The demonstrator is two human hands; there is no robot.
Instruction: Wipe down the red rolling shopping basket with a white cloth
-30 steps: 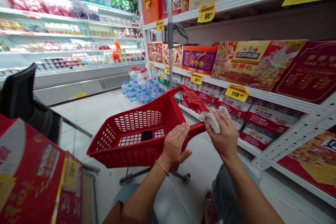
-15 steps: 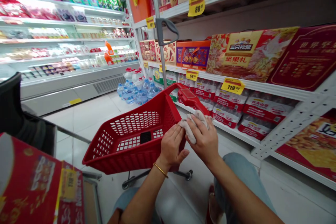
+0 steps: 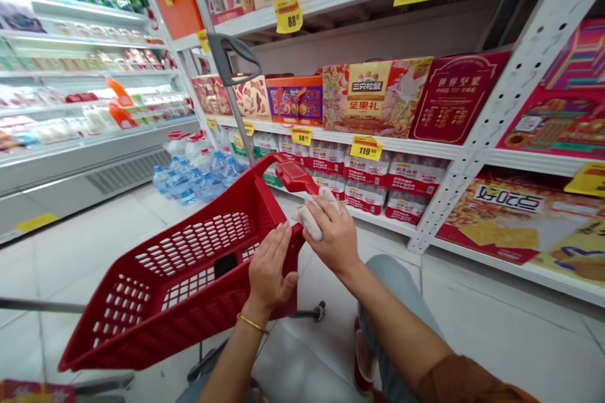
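A red plastic shopping basket (image 3: 203, 227) on a wheeled frame stands in front of me, tilted, with holes in its walls and floor. My right hand (image 3: 333, 230) is closed around a whitish cloth (image 3: 309, 219) and presses it against the basket's red handle (image 3: 295, 175) near its lower end. Flat on the rim at the near corner lies my left hand (image 3: 270, 267), fingers together and stretched out, a gold bracelet on the wrist. Inside the basket a small black patch (image 3: 225, 264) shows on the floor. Part of the handle is hidden behind the cloth and right hand.
White shelves (image 3: 454, 150) with boxed goods and water packs run along the right. Bundled blue-tinted bottles (image 3: 198, 173) stand on the floor beyond the basket. A grey pole handle (image 3: 231, 60) rises behind it. At left is a lit refrigerated case (image 3: 94, 157).
The view has turned right, so basket and shelves appear further left. The cloth in my right hand has shifted slightly along the handle; my left hand remains on the rim.
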